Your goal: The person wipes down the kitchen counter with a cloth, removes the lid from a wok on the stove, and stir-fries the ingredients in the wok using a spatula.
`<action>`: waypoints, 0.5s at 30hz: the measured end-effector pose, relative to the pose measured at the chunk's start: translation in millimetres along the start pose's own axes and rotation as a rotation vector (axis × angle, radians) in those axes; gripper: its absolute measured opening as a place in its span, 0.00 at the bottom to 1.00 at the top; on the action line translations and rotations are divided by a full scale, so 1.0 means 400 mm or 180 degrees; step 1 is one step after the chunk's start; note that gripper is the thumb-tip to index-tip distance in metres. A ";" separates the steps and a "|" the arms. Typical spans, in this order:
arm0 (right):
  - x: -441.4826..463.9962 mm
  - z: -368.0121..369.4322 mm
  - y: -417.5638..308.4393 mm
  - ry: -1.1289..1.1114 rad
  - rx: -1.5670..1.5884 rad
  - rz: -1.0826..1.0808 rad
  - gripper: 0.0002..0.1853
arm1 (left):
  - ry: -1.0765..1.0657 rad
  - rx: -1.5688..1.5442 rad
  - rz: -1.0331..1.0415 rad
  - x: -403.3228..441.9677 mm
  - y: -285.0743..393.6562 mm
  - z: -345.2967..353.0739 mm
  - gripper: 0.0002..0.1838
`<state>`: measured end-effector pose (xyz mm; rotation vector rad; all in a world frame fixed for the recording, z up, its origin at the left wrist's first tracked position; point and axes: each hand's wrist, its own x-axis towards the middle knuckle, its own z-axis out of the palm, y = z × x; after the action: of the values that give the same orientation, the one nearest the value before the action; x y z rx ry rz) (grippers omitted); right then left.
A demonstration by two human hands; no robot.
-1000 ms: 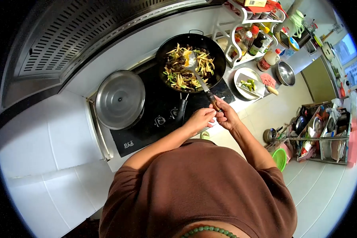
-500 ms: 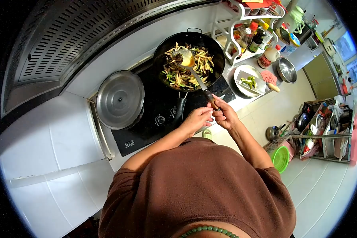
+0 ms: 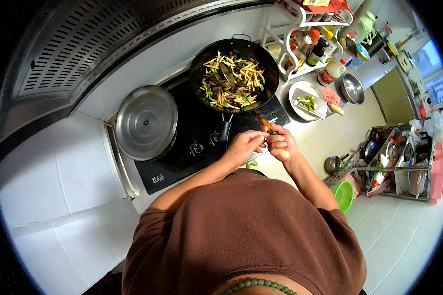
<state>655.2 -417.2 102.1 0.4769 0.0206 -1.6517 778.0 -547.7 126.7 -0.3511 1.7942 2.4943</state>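
Observation:
My right hand (image 3: 283,144) is closed around the brown handle of a wok spatula (image 3: 267,124). Its metal head (image 3: 227,73) lies among the food, turned nearly edge-on. My left hand (image 3: 247,146) has its fingers pinched together against the right hand, near the handle's end; what is between them is hidden. Ahead is a black wok (image 3: 272,73) holding pale strips, green pieces and dark bits (image 3: 241,91). The wok's own handle (image 3: 225,132) points towards me, and neither hand is on it.
The wok stands on a black cooktop (image 3: 182,164). A large metal lid (image 3: 146,123) lies to its left. On the right are a plate (image 3: 296,91) with green pieces and a knife (image 3: 335,109), a steel bowl (image 3: 353,88) and a rack of bottles (image 3: 288,69).
The spatula head has turned from face-up to nearly edge-on and dropped into the food. My right hand has rotated with the handle; my left stays beside it.

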 end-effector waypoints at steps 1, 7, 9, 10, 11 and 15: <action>-0.009 0.032 0.010 0.0295 -0.0347 -0.0303 0.15 | -0.0013 0.0025 -0.0003 0.000 -0.001 -0.001 0.17; -0.006 0.134 0.057 0.1513 -0.4010 -0.1842 0.22 | 0.0064 0.0105 -0.0169 0.007 -0.005 -0.016 0.19; 0.026 0.091 0.031 0.1635 -0.5469 -0.2634 0.22 | 0.0128 0.0022 -0.0256 0.013 -0.016 -0.024 0.20; 0.052 0.050 0.004 0.1510 -0.6292 -0.3236 0.22 | 0.0152 -0.0005 -0.0247 0.016 -0.021 -0.027 0.20; 0.065 0.029 -0.010 0.1337 -0.7099 -0.3857 0.22 | 0.0175 -0.0031 -0.0237 0.020 -0.026 -0.029 0.21; 0.066 0.065 0.049 0.1748 -0.7516 -0.2856 0.25 | 0.0306 -0.0332 -0.0473 0.030 -0.057 -0.046 0.22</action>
<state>664.5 -452.5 122.5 -1.0815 2.4710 -1.0727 773.2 -558.6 97.3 -0.5961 1.6068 2.5118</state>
